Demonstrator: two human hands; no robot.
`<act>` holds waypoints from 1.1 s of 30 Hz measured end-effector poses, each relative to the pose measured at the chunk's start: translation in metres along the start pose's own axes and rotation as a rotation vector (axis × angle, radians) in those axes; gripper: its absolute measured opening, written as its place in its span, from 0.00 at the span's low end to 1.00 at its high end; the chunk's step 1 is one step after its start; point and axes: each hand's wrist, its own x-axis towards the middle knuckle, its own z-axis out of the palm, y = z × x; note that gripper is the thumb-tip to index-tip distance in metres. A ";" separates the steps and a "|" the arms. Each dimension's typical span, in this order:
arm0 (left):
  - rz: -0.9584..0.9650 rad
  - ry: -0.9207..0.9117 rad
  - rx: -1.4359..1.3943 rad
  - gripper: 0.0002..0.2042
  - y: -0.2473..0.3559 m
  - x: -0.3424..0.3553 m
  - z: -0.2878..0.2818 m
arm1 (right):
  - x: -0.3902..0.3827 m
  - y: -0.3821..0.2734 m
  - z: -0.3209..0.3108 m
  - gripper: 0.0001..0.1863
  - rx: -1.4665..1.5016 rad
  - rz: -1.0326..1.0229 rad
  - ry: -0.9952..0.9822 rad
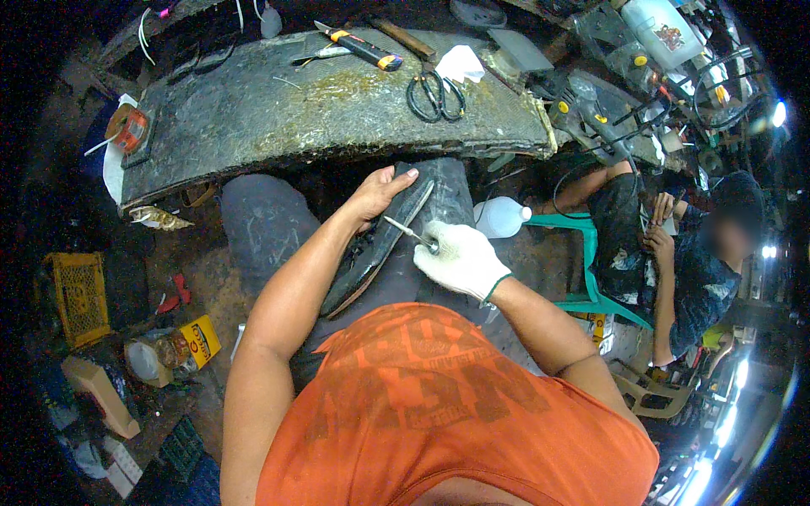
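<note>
A black shoe [375, 253] lies slantwise over my lap, its sole edge turned toward my right hand. My bare left hand [378, 198] grips its far end, thumb stretched along the top. My right hand [460, 260], in a white knit glove with a green cuff, is closed round a slim, pale, awl-like tool [405, 228]. The tool's tip points at the side of the shoe near the sole; whether it touches cannot be made out. Gloved fingers hide the tool's other end.
A worn workbench [253, 114] ahead bears scissors [434, 97], a utility knife [359, 46], a hammer [403, 38] and an orange tape roll [131, 131]. On the right are a white bottle [502, 217], a green stool [591, 261] and a seated person [700, 270]. A yellow crate [82, 299] stands left.
</note>
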 end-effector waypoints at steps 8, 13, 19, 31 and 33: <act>-0.014 -0.017 -0.103 0.21 -0.003 0.000 -0.001 | -0.009 -0.013 0.015 0.17 0.094 -0.048 -0.007; -0.005 -0.016 -0.085 0.22 -0.005 0.001 -0.004 | -0.006 -0.006 0.015 0.17 0.107 0.000 0.059; 0.010 0.065 -0.044 0.21 -0.010 0.006 -0.004 | -0.010 -0.013 0.021 0.16 0.116 -0.067 0.035; -0.027 0.042 -0.178 0.22 -0.009 0.005 -0.008 | 0.007 0.001 0.042 0.21 0.448 -0.007 0.060; -0.042 0.010 -0.201 0.22 -0.008 0.006 -0.010 | 0.006 0.002 0.046 0.21 0.434 0.019 0.022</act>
